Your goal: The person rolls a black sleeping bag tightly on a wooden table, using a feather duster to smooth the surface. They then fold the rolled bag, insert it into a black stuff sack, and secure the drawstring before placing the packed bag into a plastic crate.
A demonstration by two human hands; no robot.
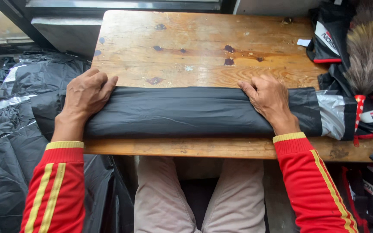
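A long black plastic sheet, folded into a flat band [186,112], lies across the near part of a wooden table [195,47]. My left hand [87,92] rests palm down on its left end at the table's left edge, fingers curled over the far fold. My right hand [270,99] presses flat on the band towards its right end, fingers at the far edge. Both arms wear red sleeves with yellow stripes and cuffs. The band's right end shows a grey shiny patch [331,114].
A heap of black plastic bags [9,129] lies left of the table. Black and red fabric items [329,39] and a feather duster [368,51] crowd the right side. My knees in beige trousers [195,198] sit under the table. A window ledge runs behind.
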